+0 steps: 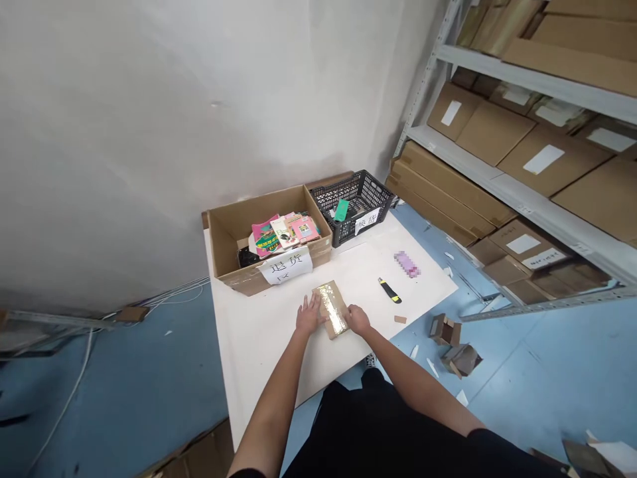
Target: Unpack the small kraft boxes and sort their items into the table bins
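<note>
At the far left, a pale cable [82,372] trails across the blue floor [164,362]. Next comes the white table [249,345], with an open cardboard box [321,254] at its back edge by the wall; colourful packets [286,234] lie inside, and a handwritten paper sign [286,265] hangs on its front. In front of it, the left hand [309,314] lies with fingers spread, not clamped, at the left edge of a flat brown parcel [332,310], which rests on the table between both hands under a shiny strip of tape. Behind, just beside the box, a black plastic crate [343,232] holds a green item [341,210]. The right hand [357,320] is curled against the parcel's right edge; whether it pinches the cardboard, I cannot tell. Farther right lie a black-and-yellow cutter [389,291], a small brown scrap [400,319] and a pixelated purple item [407,264]. Beyond, two small open cartons [462,360] sit on the floor near metal shelving [497,179] stacked with boxes.
</note>
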Available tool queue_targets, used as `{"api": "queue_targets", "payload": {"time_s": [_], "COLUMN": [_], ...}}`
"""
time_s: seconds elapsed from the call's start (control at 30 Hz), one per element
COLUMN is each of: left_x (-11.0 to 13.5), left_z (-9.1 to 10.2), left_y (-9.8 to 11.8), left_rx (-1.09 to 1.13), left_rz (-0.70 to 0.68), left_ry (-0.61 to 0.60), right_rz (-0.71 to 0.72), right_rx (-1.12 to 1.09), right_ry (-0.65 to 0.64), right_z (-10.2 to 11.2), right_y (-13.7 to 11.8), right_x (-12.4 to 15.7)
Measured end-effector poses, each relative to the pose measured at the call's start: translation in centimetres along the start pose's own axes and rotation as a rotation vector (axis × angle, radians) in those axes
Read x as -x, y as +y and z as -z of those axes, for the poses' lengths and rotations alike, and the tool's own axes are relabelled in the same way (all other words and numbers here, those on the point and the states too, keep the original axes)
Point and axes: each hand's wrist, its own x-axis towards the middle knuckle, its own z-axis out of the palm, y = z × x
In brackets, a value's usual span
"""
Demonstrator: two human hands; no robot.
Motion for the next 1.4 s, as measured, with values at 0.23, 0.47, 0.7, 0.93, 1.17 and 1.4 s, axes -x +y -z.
{"api": "queue_targets", "payload": {"time_s": [0.23,0.47,0.7,0.93,1.17,1.4], "left_x": [0.1,0.3,0.0,0.2,0.4,0.2], "left_z": [0.3,-2.0,-1.2,-0.6,-0.8,-2.1], "left_y": [1.8,6.6,8.1,9.4,9.9,9.3], "left_rx": [0.003,0.064,0.001,0.034,0.075,0.171], "left_rz": [0.084,0.209,0.322,0.366,0.384,0.343], "left_ry": [0.020,0.069,-0.024,-0.080,-0.098,-0.051], "right_rz": [0.182,-0.038,-0.160,-0.136,-0.017,0.493], "right_rx": [-0.032,0.057,0.131,0.134,-0.271,-0.168], "right_ry": [0.133,0.064,-0.184,-0.229,-0.208,-0.101], "right_z": [5.2,12.6,11.6,8.6,9.4,8.4], "right_y": [4.7,14.8,21.1,20.1,12.1,0.0], "right_x": [-3.1,-7.4,-8.3,-8.4,-7.5,-4.5]}}
